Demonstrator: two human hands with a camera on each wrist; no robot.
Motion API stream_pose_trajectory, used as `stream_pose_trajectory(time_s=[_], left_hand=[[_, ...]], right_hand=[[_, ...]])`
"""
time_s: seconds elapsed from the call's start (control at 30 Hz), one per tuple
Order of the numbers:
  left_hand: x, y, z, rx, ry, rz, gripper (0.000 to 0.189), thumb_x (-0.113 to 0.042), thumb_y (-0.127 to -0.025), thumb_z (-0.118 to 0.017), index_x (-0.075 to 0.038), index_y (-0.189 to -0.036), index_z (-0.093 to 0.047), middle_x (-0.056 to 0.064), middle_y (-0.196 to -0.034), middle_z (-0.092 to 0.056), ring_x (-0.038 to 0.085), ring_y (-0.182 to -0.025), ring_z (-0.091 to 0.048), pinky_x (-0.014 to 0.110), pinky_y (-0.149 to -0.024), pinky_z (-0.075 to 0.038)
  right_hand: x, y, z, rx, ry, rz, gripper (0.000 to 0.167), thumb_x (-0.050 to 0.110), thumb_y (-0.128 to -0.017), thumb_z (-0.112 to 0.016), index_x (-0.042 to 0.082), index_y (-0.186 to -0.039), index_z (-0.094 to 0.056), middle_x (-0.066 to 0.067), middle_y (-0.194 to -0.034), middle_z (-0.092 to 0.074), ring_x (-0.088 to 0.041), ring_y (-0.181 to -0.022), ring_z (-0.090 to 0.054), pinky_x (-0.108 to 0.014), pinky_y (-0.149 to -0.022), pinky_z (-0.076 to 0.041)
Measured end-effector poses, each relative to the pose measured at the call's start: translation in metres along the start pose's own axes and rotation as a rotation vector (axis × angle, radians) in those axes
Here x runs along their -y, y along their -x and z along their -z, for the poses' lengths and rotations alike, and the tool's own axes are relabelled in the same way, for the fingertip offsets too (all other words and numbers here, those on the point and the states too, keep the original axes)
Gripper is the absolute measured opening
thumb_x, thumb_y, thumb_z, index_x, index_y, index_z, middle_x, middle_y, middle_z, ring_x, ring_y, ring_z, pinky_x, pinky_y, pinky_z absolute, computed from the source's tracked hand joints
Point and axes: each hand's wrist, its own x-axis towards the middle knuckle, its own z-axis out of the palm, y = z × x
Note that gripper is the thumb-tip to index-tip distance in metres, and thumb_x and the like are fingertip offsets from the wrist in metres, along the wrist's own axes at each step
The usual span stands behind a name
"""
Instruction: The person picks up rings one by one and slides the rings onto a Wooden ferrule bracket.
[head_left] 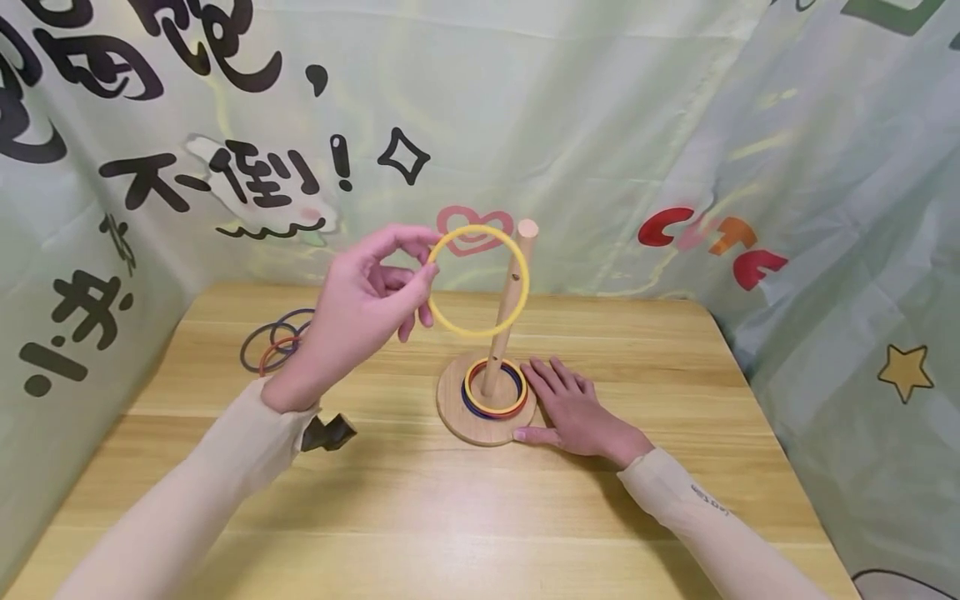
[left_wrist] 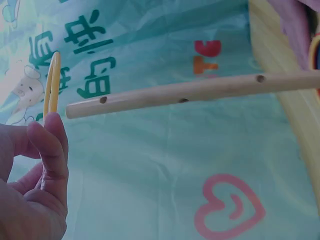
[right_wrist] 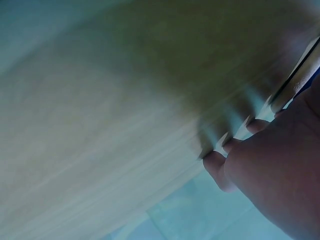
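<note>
Left fingers (head_left: 405, 237) pinch a yellow ring (head_left: 526, 280)

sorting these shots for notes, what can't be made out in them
Head view: the number of loose rings, partly covered by the left hand.
Head view: what the dark object is, partly covered by the left sleeve.
Left wrist view: the foot of the pole, cut off by the right edge.
Right wrist view: part of the right hand, cut off by the right edge.
</note>
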Motion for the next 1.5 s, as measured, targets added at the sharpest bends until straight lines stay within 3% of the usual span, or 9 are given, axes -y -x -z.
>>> stream_pose_trajectory(time_s=[0.13, 0.33, 0.63, 0.83, 1.0, 1.13, 1.5], left_hand=[[-0.001, -0.014, -0.008, -0.002, 0.034, -0.007, 0.028, 0.006, -0.103, -0.066, 0.0, -0.13, -0.07, 0.018, -0.104, -0.061, 0.033, -0.056, -0.066, 0.032, -0.04, -0.047], [0.002, -0.028, -0.018, 0.016, 0.062, 0.04, 0.029, 0.005, -0.104, -0.065, -0.002, -0.132, -0.07, 0.019, -0.105, -0.059, 0.032, -0.059, -0.067, 0.032, -0.042, -0.048], [0.014, -0.035, -0.024, 0.036, 0.06, 0.085, 0.025, 0.001, -0.104, -0.066, -0.003, -0.129, -0.071, 0.016, -0.104, -0.057, 0.032, -0.059, -0.067, 0.031, -0.043, -0.049], [0.034, -0.026, -0.025, 0.036, 0.029, 0.178, 0.029, 0.0, -0.105, -0.067, -0.002, -0.133, -0.07, 0.014, -0.106, -0.056, 0.03, -0.059, -0.068, 0.03, -0.044, -0.05], [0.053, -0.014, -0.028, 0.022, -0.004, 0.247, 0.029, 0.0, -0.105, -0.067, -0.005, -0.133, -0.071, 0.014, -0.105, -0.057, 0.035, -0.06, -0.068, 0.031, -0.045, -0.051], [0.068, -0.003, -0.032, 0.022, -0.008, 0.293, 0.029, 0.001, -0.105, -0.067, -0.006, -0.133, -0.07, 0.014, -0.106, -0.057, 0.031, -0.06, -0.067, 0.029, -0.045, -0.05], [0.112, 0.026, -0.04, 0.047, -0.037, 0.378, 0.032, 0.003, -0.104, -0.065, -0.003, -0.135, -0.069, 0.013, -0.104, -0.057, 0.026, -0.059, -0.068, 0.028, -0.047, -0.053]], right_hand=[[0.0, 0.0, 0.0, -0.001, -0.006, 0.0, 0.109, 0.066, -0.099, -0.07, 0.006, -0.174, -0.02, -0.021, -0.178, -0.018, -0.051, -0.163, -0.008, -0.078, -0.117, -0.023], [-0.001, 0.001, -0.003, -0.009, 0.001, 0.001, 0.109, 0.066, -0.099, -0.071, 0.006, -0.174, -0.02, -0.022, -0.178, -0.018, -0.051, -0.163, -0.009, -0.078, -0.117, -0.023], [-0.002, 0.002, -0.007, -0.013, -0.005, 0.006, 0.111, 0.071, -0.098, -0.067, 0.005, -0.174, -0.02, -0.022, -0.178, -0.018, -0.052, -0.162, -0.009, -0.079, -0.116, -0.023], [-0.005, 0.002, -0.009, -0.045, -0.025, 0.026, 0.113, 0.079, -0.097, -0.061, 0.005, -0.173, -0.022, -0.023, -0.177, -0.021, -0.053, -0.161, -0.011, -0.082, -0.114, -0.023], [-0.006, 0.001, -0.01, -0.041, -0.035, 0.031, 0.114, 0.08, -0.097, -0.06, 0.007, -0.174, -0.02, -0.022, -0.178, -0.019, -0.052, -0.162, -0.01, -0.082, -0.114, -0.022], [-0.007, 0.0, -0.008, -0.034, -0.014, 0.025, 0.114, 0.08, -0.097, -0.06, 0.008, -0.174, -0.019, -0.021, -0.178, -0.019, -0.051, -0.162, -0.01, -0.081, -0.114, -0.023], [-0.002, 0.0, -0.003, -0.02, 0.019, 0.005, 0.111, 0.07, -0.098, -0.068, 0.003, -0.173, -0.021, -0.024, -0.177, -0.019, -0.052, -0.162, -0.011, -0.08, -0.114, -0.026]])
